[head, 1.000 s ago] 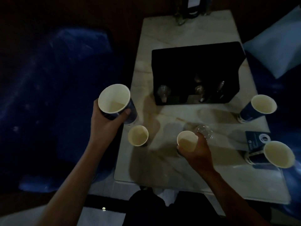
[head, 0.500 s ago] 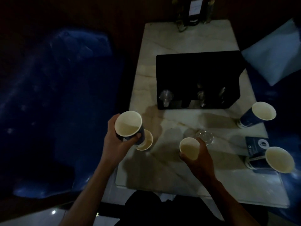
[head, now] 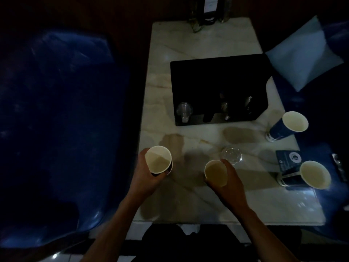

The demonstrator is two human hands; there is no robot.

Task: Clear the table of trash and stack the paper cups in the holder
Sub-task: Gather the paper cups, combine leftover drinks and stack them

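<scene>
Both forearms reached forward over the near edge of the marble table (head: 198,44). The left hand (head: 145,178) gripped an upright blue paper cup (head: 159,160), mouth upward, axis vertical, nearer than the black holder (head: 217,76). The right hand (head: 229,183) clasped a smaller cup (head: 215,173), likewise upright, beside a clear lid (head: 232,155).

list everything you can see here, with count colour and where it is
paper cups: four seen, dark blue with pale insides; one in left hand, one in right hand, two on the table's right side
clear plastic cup: one, table centre
holder: one, black, mid table
card: one, dark blue, under the near right cup
bottles: dark, count unclear, far edge
table: one, pale marble
seat: blue, left
cushion: one, light blue, right
left hand, right hand: each gripping a cup
</scene>
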